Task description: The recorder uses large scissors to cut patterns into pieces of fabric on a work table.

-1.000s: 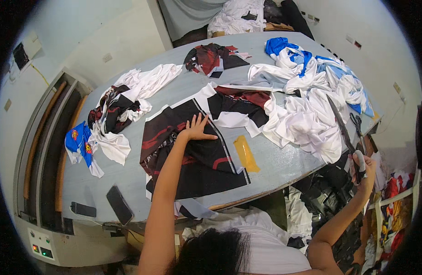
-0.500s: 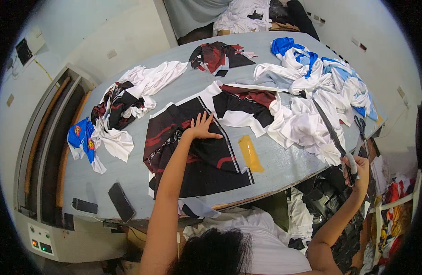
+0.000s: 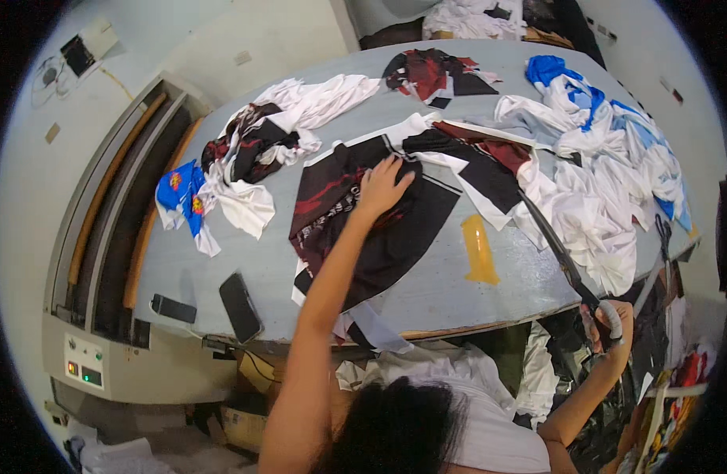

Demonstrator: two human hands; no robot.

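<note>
While I had the left hand (image 3: 385, 188) palm-down on the black-and-red cloth (image 3: 395, 249), fingers partly spread and gripping nothing, that item lay near the table's (image 3: 438, 304) front edge, left of its middle. Right hand (image 3: 621, 336): fingers closed round the wrapped handle of the scissors (image 3: 562, 257), blades reaching in over the front edge toward the right corner, tip by the white cloth (image 3: 596, 197); contact unclear. Risks, as I judged: snagged white cloth, from a low swing; creased black-and-red cloth, from uneven pressing.
</note>
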